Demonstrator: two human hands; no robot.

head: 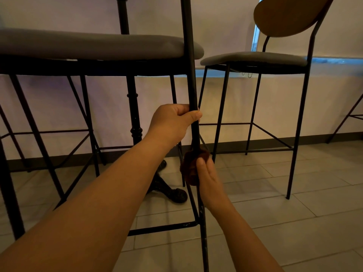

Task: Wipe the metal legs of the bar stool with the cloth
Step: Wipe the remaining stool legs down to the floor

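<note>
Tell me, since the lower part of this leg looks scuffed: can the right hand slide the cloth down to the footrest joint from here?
Probably yes. The right hand has the cloth wrapped on the leg, and the stretch down to the footrest bar looks bare. The left hand grips higher up, out of the way.

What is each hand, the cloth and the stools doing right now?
left hand: gripping the leg, bare
right hand: pressing cloth to the leg
cloth: bunched around the leg
stool leg: upright, held
second stool: standing, untouched
</note>
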